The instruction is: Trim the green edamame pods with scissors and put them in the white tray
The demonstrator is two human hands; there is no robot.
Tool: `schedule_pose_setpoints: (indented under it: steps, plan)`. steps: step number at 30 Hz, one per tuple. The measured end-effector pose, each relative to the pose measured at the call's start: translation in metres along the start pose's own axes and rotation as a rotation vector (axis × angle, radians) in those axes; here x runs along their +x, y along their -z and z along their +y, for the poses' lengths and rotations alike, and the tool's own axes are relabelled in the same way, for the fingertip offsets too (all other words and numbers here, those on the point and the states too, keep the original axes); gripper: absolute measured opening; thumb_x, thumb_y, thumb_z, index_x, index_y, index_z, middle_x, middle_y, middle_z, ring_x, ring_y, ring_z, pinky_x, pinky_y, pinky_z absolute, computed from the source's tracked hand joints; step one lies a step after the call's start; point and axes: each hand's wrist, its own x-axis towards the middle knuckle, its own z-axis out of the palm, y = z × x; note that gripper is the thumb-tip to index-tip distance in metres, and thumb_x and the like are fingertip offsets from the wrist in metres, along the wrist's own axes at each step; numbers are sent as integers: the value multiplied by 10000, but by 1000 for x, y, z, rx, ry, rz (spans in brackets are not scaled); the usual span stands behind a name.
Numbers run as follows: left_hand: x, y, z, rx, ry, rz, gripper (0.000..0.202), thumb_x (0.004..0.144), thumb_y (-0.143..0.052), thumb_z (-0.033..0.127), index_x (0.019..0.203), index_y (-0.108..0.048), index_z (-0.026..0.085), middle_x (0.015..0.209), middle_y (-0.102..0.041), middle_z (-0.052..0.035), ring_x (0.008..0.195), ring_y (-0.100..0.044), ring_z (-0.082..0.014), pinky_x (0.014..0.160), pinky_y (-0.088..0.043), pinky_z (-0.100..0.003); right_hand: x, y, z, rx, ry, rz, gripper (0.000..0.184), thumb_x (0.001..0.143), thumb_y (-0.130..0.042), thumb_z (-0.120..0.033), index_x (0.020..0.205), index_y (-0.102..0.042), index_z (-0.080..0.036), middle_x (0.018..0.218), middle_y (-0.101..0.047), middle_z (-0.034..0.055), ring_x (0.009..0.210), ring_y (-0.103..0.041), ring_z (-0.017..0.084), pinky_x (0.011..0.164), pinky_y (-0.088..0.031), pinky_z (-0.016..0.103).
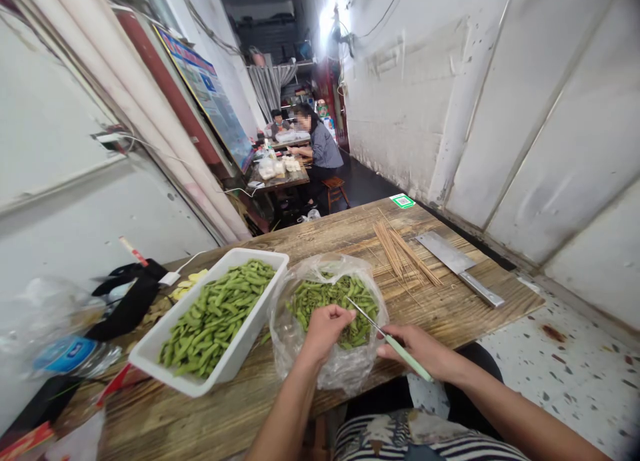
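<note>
My left hand (327,327) is over a clear plastic bag (285,341) of green soybean pods (310,294), its fingertips pinched together; whatever lies between them is too small to make out. From the right, my right hand (417,351) grips a pair of scissors (407,359) with pale green handles. Their thin metal blades slant up and left, the tips close above my left fingertips. The bag stands with its mouth wide, its rim rolled outward. Just left of it, a white plastic tub (203,386) holds a heap of whole green pods (220,314).
On the wooden table (200,421), thin bamboo skewers (400,251) and a cleaver (460,267) lie at right. A water bottle (75,355) and plastic bags crowd the left side. Farther back, a person (323,144) sits at another table, with someone else behind.
</note>
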Motion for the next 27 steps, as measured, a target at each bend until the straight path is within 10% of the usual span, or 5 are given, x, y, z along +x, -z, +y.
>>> schedule_pose_setpoints:
  steps: [9,16,27]
  plan:
    - [0,7,-8,-288,118,-214,369,596,-739,424,628,-499,145,500,-500,59,335,-235,2,369,-92,-189,2,-8,7,163,-96,-11,394,764,-567,-545,711,-549,-155,488,-411,-62,409,-376,73,387,-282,177]
    - [-3,3,-5,-444,61,-112,348,626,-739,376,693,-496,136,513,-521,54,343,-238,12,353,-89,-155,-4,-9,11,335,-98,-101,413,819,-510,-531,991,-525,-156,502,-451,-76,388,-422,63,363,-335,153]
    - [-6,-4,-5,-449,45,-52,369,613,-742,401,653,-488,137,443,-481,65,323,-227,15,351,-79,-154,-2,-12,8,398,-102,-128,389,809,-535,-521,952,-522,-159,494,-439,-86,372,-409,50,343,-338,138]
